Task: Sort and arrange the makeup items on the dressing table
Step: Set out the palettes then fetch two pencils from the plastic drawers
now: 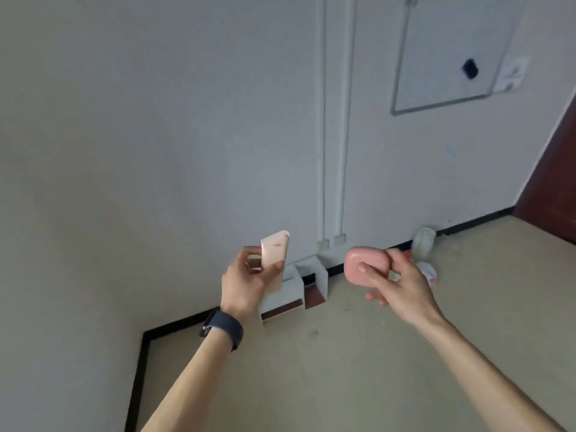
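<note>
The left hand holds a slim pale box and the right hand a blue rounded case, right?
Not quite. The head view shows the rounded case in the right hand is pink, not blue. The left hand does hold a slim pale box.

surface: beige tabletop [374, 353] | at back edge: white organizer [294, 289] — clear jar [423, 241] — white packet [428, 271]
</note>
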The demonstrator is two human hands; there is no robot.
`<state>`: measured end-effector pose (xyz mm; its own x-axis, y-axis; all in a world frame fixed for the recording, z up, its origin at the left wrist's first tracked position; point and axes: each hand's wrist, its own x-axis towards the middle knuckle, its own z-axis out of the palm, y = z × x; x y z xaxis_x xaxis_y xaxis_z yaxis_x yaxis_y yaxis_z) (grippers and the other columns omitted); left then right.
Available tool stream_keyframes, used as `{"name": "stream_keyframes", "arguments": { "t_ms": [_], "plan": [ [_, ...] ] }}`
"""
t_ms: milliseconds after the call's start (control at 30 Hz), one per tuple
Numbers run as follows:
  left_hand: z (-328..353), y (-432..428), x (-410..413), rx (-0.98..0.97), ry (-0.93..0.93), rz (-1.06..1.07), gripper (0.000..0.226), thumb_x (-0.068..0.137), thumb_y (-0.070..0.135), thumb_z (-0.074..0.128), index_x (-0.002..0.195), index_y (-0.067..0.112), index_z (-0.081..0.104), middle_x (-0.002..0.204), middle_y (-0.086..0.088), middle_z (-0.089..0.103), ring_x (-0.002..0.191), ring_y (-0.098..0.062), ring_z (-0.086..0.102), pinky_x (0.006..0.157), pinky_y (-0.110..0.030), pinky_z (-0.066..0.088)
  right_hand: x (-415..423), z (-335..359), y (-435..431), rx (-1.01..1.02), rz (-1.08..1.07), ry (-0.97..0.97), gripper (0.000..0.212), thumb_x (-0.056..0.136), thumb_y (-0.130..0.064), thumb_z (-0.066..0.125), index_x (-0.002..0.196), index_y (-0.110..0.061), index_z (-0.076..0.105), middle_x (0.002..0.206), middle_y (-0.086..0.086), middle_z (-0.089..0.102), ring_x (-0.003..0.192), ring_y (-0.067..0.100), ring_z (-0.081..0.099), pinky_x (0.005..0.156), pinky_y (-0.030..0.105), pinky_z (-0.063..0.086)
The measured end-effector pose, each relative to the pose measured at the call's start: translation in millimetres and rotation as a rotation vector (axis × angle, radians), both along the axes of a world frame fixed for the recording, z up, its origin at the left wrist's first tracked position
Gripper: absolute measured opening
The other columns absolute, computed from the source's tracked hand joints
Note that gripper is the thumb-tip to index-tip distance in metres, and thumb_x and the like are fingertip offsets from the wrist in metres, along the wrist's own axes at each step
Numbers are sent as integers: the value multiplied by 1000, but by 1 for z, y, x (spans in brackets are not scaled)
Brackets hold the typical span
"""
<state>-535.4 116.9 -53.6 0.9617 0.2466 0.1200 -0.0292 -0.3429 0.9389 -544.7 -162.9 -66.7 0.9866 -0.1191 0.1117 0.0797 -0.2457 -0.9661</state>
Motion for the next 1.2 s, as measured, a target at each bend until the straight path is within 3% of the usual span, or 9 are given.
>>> {"name": "stream_keyframes", "arguments": {
  "t_ms": [133,300,500,667,800,967,1100,1200],
  "plan": [
    [40,-103,68,52,-74,-216,28,78,37,83,94,32,60,90,7,72,76,-5,70,59,-19,52,13,21,-104,12,-217,-57,22,82,-39,81,94,-36,63,96,-10,73,69,21,76,57,36,58],
    [77,-240,139,117,-190,-405,27,76,35,84,91,35,62,85,12,70,70,1,64,54,-9,46,37,50,-228,-40,-429,-133,25,78,-40,82,96,-35,66,91,-14,74,75,16,73,74,52,62],
    [108,-395,220,14,-218,-546,28,75,37,85,91,38,61,86,11,71,69,-1,65,56,-14,44,71,96,-361,-108,-555,-214,20,82,-29,81,92,-33,65,87,-14,72,86,16,70,81,54,58],
    [115,-504,281,-58,-218,-630,29,74,38,86,92,36,63,89,9,71,73,-4,67,62,-20,46,101,110,-456,-135,-685,-266,23,82,-30,82,91,-39,64,89,-19,70,87,12,67,81,45,58],
    [107,-588,332,-96,-205,-736,28,75,35,86,93,32,65,91,4,72,77,-13,69,66,-26,48,132,99,-525,-114,-794,-246,26,79,-33,83,93,-43,64,90,-22,69,90,14,68,82,50,58],
    [99,-703,404,-124,-200,-907,26,77,27,84,95,28,65,91,3,72,70,-4,67,57,-15,46,184,90,-602,-115,-930,-237,26,78,-36,83,91,-48,63,89,-21,69,85,22,70,70,39,58],
    [104,-792,464,-126,-200,-1060,26,78,26,84,96,30,65,91,6,73,76,-8,70,59,-17,48,229,88,-656,-112,-1048,-229,23,81,-28,83,91,-39,64,89,-16,69,88,20,67,78,51,59],
    [113,-854,500,-111,-214,-1165,27,77,30,84,95,34,64,87,12,74,75,-6,70,61,-18,47,252,89,-693,-135,-1151,-199,23,82,-28,82,94,-35,63,87,-14,70,84,20,68,78,52,58]
  ]
}}
